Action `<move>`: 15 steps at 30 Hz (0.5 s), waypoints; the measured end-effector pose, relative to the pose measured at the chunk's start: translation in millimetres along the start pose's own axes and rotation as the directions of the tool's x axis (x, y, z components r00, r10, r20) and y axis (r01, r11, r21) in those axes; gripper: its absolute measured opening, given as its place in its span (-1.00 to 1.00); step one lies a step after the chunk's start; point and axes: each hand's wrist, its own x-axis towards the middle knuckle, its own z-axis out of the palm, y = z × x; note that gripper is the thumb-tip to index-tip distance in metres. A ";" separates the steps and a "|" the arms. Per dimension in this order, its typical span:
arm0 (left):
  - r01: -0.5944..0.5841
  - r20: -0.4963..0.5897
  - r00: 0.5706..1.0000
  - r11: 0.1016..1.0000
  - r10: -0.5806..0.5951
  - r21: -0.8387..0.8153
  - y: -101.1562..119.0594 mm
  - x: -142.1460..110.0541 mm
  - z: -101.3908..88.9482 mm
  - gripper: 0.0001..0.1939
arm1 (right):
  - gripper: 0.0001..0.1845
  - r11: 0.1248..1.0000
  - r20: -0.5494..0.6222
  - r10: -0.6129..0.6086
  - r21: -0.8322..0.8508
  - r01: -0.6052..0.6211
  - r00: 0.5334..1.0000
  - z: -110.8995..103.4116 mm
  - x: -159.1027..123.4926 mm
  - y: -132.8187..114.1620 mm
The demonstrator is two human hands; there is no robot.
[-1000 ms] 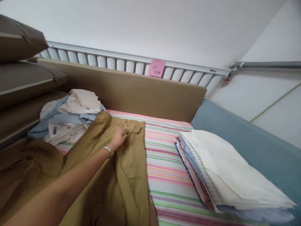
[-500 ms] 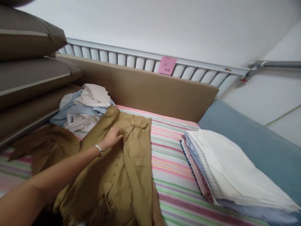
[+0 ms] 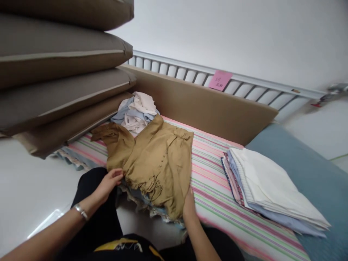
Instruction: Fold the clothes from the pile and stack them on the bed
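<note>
A mustard-brown blouse (image 3: pixel 152 152) with small buttons, a gathered part and loose drawstrings lies spread over the striped bedding, one sleeve stretched to the left. My left hand (image 3: pixel 111 182), a silver bracelet on its wrist, is at the left end of the blouse's near edge, fingers closed on the cloth. Along the lower right edge, my right hand (image 3: pixel 189 206) grips the blouse's side; its fingers are partly hidden by the fabric. Right of the blouse sits a stack of folded clothes (image 3: pixel 272 185), a white garment on top.
Crumpled white and light-blue clothes (image 3: pixel 140 110) lie behind the blouse. Large brown cushions (image 3: pixel 67 54) are piled at the left. A brown board (image 3: pixel 206 105) leans before a white radiator (image 3: pixel 174 70) with a pink note (image 3: pixel 220 80). A blue-grey surface (image 3: pixel 293 156) lies at the right.
My left hand has moved from the middle of the blouse down to its near left edge. My right hand stays at the right edge. The view has shifted left and back, showing my legs.
</note>
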 end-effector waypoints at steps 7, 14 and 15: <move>0.432 0.052 0.902 0.892 -0.429 -0.134 -80.9 -17.6 4.6 -0.53 | -0.63 0.922 0.170 -0.218 -0.288 0.260 0.961 -23.3 -91.1 58.2; 0.355 0.210 0.927 0.909 -0.311 -0.219 -77.5 -4.3 31.7 -0.54 | -0.39 0.905 -0.070 0.381 0.231 -0.357 0.922 -36.8 -96.6 60.1; 0.361 0.228 0.922 0.905 -0.312 -0.225 -77.5 -4.3 34.3 -0.55 | -0.36 0.868 -0.039 0.431 0.290 -0.403 0.901 -33.2 -95.2 55.6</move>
